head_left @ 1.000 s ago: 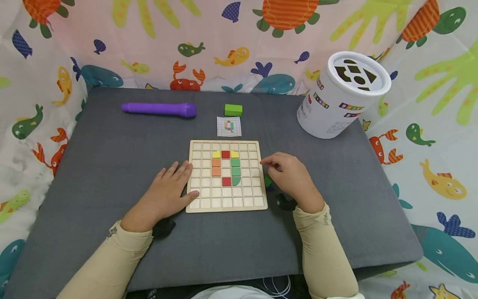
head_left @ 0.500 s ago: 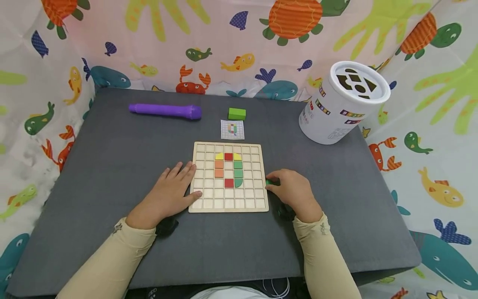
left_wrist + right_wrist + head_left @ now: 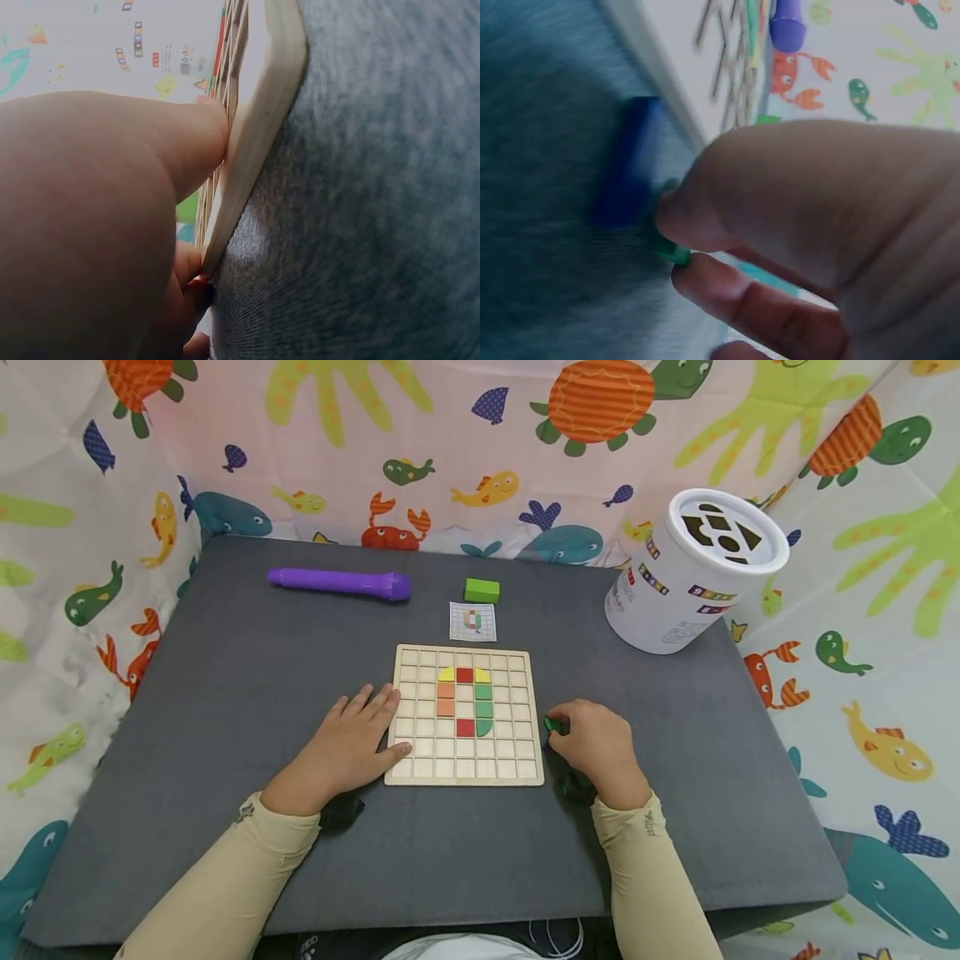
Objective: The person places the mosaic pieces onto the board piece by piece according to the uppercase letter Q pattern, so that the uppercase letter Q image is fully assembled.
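My left hand (image 3: 337, 760) rests with fairly straight fingers on the left edge of a square wooden grid board (image 3: 506, 770). In the left wrist view, its thumb (image 3: 199, 139) presses the board's rim. Just right of the board, my right hand (image 3: 596, 745) pinches a small green tile (image 3: 553, 725) between thumb and finger, low over the table. The right wrist view shows a blue tile (image 3: 630, 169) lying by the board, near that thumb. Set in the grid are red tiles (image 3: 465, 727), orange tiles (image 3: 446, 699), yellow tiles (image 3: 482, 677) and green tiles (image 3: 483, 692).
A small pattern card (image 3: 472, 622) lies beyond the board, with a bright green block (image 3: 482, 591) behind it. Further left is a purple microphone-shaped stick (image 3: 339, 583). A white tub (image 3: 671, 593) with shape slots in its lid stands at the back right of the grey table (image 3: 450, 860).
My right hand has come from the board's right edge down to the green tile beside it and now pinches it. My left hand stays on the board. The head view has shifted slightly.
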The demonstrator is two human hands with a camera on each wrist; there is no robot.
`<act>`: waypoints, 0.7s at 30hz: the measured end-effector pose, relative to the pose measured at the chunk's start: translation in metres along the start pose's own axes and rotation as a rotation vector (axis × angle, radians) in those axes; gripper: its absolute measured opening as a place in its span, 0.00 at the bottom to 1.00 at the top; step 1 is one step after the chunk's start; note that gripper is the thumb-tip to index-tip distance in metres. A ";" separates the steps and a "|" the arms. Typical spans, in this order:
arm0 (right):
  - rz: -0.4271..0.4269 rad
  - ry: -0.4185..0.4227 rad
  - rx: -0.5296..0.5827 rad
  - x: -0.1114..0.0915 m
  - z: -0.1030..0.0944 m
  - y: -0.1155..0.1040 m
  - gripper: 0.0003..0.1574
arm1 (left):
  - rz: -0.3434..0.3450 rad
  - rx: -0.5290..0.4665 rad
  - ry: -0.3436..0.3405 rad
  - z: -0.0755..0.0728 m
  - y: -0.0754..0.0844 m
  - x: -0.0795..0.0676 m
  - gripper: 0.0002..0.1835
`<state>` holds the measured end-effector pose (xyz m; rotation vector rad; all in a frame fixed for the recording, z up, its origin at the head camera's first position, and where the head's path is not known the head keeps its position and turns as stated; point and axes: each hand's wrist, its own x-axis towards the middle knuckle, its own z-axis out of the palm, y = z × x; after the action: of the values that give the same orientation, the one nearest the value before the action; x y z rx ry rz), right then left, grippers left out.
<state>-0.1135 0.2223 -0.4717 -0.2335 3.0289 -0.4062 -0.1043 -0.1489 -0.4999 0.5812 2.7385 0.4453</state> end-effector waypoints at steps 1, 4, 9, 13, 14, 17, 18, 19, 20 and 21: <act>-0.013 0.016 -0.003 0.000 -0.001 -0.003 0.14 | 0.001 -0.002 0.002 -0.001 0.001 0.000 0.49; -0.095 0.050 0.004 0.002 -0.002 -0.020 0.10 | -0.001 -0.003 0.001 -0.002 0.002 -0.001 0.49; -0.387 0.063 0.006 0.010 0.008 -0.066 0.04 | 0.001 -0.007 0.012 -0.003 0.000 -0.001 0.49; -0.572 0.053 -0.016 0.020 0.021 -0.097 0.02 | -0.006 -0.004 0.021 -0.002 -0.003 -0.001 0.49; -0.591 0.047 -0.025 0.023 0.024 -0.103 0.02 | -0.007 0.001 0.021 -0.002 -0.003 -0.001 0.49; -0.597 0.025 -0.056 0.029 0.032 -0.113 0.03 | -0.006 0.008 0.017 -0.001 -0.002 -0.001 0.49; -0.588 0.024 -0.070 0.030 0.034 -0.115 0.03 | -0.005 0.010 0.014 -0.001 -0.002 -0.001 0.49; -0.575 0.027 -0.083 0.031 0.035 -0.116 0.03 | -0.003 0.008 0.011 -0.001 -0.002 -0.001 0.49; -0.562 0.034 -0.096 0.031 0.036 -0.116 0.04 | 0.000 0.002 0.010 -0.001 -0.002 -0.001 0.49; -0.548 0.043 -0.103 0.031 0.037 -0.117 0.05 | 0.002 -0.003 0.010 -0.001 -0.002 -0.001 0.49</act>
<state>-0.1246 0.0967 -0.4777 -1.0826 2.9865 -0.2835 -0.1046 -0.1509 -0.4995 0.5820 2.7467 0.4532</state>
